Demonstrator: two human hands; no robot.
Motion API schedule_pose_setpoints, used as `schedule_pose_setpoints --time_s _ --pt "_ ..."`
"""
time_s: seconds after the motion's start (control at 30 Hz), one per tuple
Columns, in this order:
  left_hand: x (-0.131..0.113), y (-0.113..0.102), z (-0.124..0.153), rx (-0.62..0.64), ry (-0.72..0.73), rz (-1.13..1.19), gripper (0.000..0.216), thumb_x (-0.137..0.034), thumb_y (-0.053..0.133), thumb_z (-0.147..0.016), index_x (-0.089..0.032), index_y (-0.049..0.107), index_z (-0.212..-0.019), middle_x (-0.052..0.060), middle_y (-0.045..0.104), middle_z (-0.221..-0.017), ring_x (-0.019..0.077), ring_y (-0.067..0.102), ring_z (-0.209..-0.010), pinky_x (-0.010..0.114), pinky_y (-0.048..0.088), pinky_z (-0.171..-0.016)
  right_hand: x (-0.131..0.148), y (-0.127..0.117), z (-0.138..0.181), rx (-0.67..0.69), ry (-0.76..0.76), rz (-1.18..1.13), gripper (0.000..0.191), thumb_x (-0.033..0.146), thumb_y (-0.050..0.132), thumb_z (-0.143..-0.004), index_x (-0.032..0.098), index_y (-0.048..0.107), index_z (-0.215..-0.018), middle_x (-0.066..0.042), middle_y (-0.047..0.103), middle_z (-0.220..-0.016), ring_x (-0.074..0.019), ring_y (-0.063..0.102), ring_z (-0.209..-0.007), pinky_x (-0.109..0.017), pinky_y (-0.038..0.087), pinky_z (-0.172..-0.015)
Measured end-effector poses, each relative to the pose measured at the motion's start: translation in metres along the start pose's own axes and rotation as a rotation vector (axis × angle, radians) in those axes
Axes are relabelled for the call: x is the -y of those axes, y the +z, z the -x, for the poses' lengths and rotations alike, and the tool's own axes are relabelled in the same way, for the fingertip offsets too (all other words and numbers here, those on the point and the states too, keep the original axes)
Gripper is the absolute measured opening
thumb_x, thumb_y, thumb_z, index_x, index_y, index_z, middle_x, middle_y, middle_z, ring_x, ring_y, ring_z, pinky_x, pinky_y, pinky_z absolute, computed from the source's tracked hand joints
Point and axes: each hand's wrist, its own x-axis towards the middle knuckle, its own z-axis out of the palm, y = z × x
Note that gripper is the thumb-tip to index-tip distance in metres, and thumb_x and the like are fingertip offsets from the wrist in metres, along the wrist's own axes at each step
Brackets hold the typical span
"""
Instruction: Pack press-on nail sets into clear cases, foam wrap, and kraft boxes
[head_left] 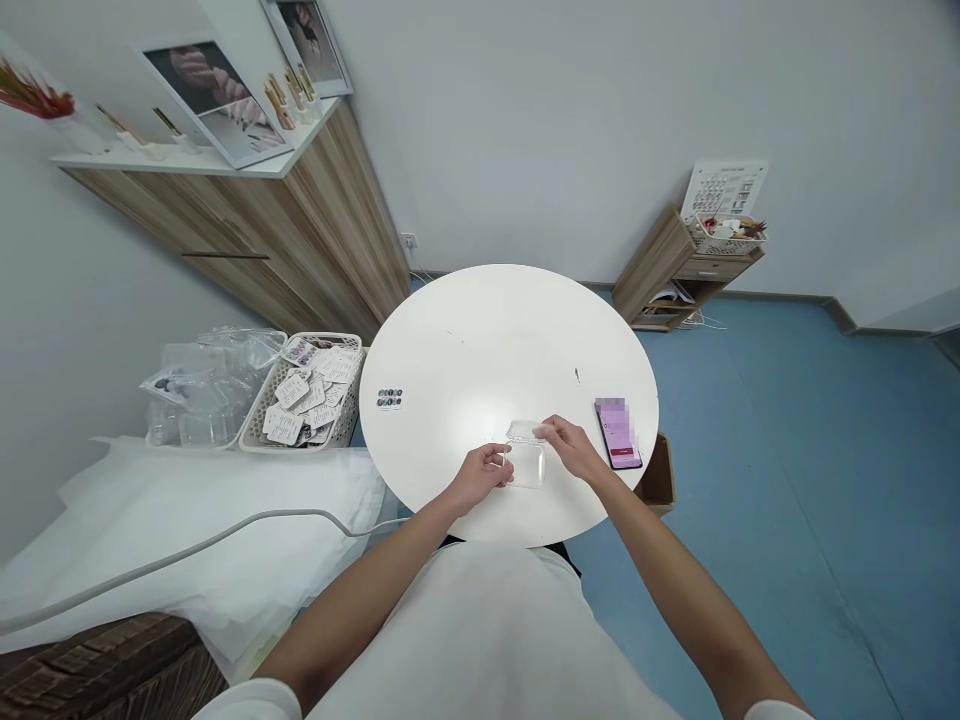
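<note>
A small clear plastic box (527, 467) with a hinged lid is near the front of the round white table (480, 330), its lid raised on the far side. My left hand (484, 474) grips the box's left wall, thumb and fingers closed on it. At the lid's right edge, my right hand (568, 444) pinches the clear plastic. Nothing can be made out inside the box. To the right lies a phone (619, 436) with a lit pink screen. A small card with dark round patterns (389, 399) rests near the table's left edge.
Left of the table stands a white basket (347, 420) of printed cards beside a basket of clear plastic packaging (214, 385). A grey cable (285, 514) crosses white sheeting (172, 510). A brown bin (660, 475) sits below the table's right edge. Wooden cabinets (352, 200) line the wall.
</note>
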Motion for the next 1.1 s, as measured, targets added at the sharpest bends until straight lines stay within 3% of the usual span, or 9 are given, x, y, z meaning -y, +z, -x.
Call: schedule_pose_setpoints --time_s 0.07,0.17,0.33,0.5,0.67,0.83,1.1 --pt "0.002 0.001 0.003 0.004 0.014 -0.009 0.039 -0.033 0.065 -0.067 -0.016 0.054 -0.101 0.003 0.056 -0.08 0.0116 0.059 -0.068 0.028 0.047 -0.064 -0.002 0.001 -0.008 -0.06 0.071 -0.006 0.031 0.049 0.041 -0.078 0.019 0.052 -0.074 -0.001 0.059 -0.075 -0.0136 0.056 -0.069 -0.028 0.044 -0.064" --pt "0.004 0.002 0.007 0.006 0.047 -0.01 0.039 -0.032 0.065 -0.067 -0.017 0.054 -0.101 0.003 0.056 -0.082 0.0122 0.059 -0.069 0.029 0.047 -0.065 -0.01 0.005 -0.021 -0.044 0.209 -0.066 0.035 0.052 0.046 -0.074 0.018 0.053 -0.069 0.001 0.052 -0.063 -0.01 0.049 -0.052 -0.026 0.043 -0.054" --pt "0.005 -0.003 0.009 -0.027 0.055 -0.002 0.04 -0.031 0.064 -0.068 -0.017 0.053 -0.103 0.003 0.056 -0.083 0.0117 0.059 -0.069 0.029 0.047 -0.066 -0.021 0.016 -0.02 0.005 0.396 -0.208 0.043 0.055 0.042 -0.075 0.016 0.059 -0.085 0.001 0.048 -0.058 -0.0075 0.04 -0.042 -0.026 0.041 -0.047" --pt "0.005 -0.008 0.009 -0.082 0.051 -0.013 0.042 -0.031 0.063 -0.069 -0.018 0.052 -0.107 0.003 0.057 -0.083 0.0127 0.06 -0.071 0.031 0.048 -0.069 -0.023 0.036 0.015 -0.256 0.24 -0.088 0.04 0.051 0.043 -0.074 0.021 0.059 -0.095 -0.003 0.058 -0.078 -0.0108 0.05 -0.054 -0.028 0.045 -0.055" --pt "0.014 -0.008 0.003 -0.109 0.061 -0.07 0.058 -0.03 0.062 -0.07 -0.022 0.037 -0.122 0.003 0.058 -0.086 0.0119 0.06 -0.07 0.031 0.049 -0.069 -0.032 0.061 0.036 -0.344 0.169 0.024 0.04 0.045 0.047 -0.073 0.02 0.056 -0.103 -0.005 0.057 -0.087 -0.0116 0.051 -0.054 -0.031 0.048 -0.058" --pt "0.028 -0.007 -0.008 -0.169 0.102 -0.197 0.043 -0.031 0.057 -0.074 -0.021 0.047 -0.114 0.004 0.057 -0.091 0.0118 0.058 -0.075 0.03 0.047 -0.073 -0.045 0.069 0.026 -0.419 0.237 0.026 0.041 0.044 0.048 -0.073 0.02 0.052 -0.106 -0.004 0.057 -0.084 -0.0122 0.052 -0.054 -0.03 0.048 -0.057" --pt "0.035 -0.001 -0.035 -0.323 0.073 -0.386 0.044 -0.026 0.055 -0.073 -0.02 0.048 -0.115 0.007 0.049 -0.099 0.0148 0.051 -0.085 0.027 0.046 -0.067 -0.064 0.064 -0.006 -0.369 0.268 0.057 0.032 0.04 0.046 -0.073 0.021 0.052 -0.099 -0.003 0.056 -0.085 -0.0125 0.052 -0.056 -0.029 0.047 -0.057"
